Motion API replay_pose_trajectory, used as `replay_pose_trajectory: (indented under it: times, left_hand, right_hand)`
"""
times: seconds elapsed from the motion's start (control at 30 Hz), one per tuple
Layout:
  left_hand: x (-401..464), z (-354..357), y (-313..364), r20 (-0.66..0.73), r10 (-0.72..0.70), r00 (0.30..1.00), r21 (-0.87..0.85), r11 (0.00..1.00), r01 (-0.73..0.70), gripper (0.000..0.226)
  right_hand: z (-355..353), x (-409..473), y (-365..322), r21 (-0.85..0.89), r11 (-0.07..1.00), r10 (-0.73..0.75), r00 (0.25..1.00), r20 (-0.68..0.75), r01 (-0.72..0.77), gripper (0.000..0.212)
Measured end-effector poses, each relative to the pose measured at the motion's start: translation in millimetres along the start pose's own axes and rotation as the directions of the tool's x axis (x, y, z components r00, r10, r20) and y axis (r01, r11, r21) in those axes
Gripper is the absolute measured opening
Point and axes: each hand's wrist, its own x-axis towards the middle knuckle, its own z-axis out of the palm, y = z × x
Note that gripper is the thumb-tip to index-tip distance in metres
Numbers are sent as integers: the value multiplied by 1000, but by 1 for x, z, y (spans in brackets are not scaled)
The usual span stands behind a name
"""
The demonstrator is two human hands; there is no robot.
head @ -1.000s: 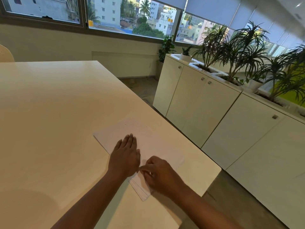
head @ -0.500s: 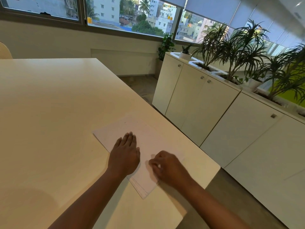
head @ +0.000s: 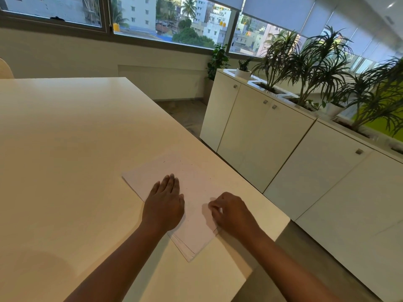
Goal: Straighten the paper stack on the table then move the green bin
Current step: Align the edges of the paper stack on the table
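White paper stack (head: 192,188), cream table (head: 65,149), white cabinets (head: 261,138).

Paper stack (head: 196,192) on white table (head: 65,149)

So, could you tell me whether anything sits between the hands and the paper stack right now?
Nothing visible does. The left hand lies flat on the paper stack, and the right hand rests curled on its right edge. The table around the stack shows nothing else; the green bin is out of view.
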Motion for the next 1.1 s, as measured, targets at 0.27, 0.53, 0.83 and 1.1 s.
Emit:
replay_pose_trajectory:
  times: [0.27, 0.53, 0.83, 1.1]
  left_hand:
    - [1, -1, -1, 16, 5, 1000, 0, 1000, -5, 60]
    - [0, -1, 0, 7, 0, 1000, 9, 1000, 0, 60]
    - [-1, -4, 2, 2, 1, 1000, 5, 1000, -1, 60]
    - [-1, -2, 1, 9, 5, 1000, 16, 1000, -5, 61]
  right_hand:
    - [15, -17, -33, 143, 981, -144, 985, 97, 129, 24]
    - [20, -18, -31, 116, 985, -133, 988, 74, 124, 23]
    - [-3, 18, 31, 21, 988, 152, 987, -44, -151, 19]
    - [15, 9, 0, 105, 994, -23, 998, 53, 18, 17]
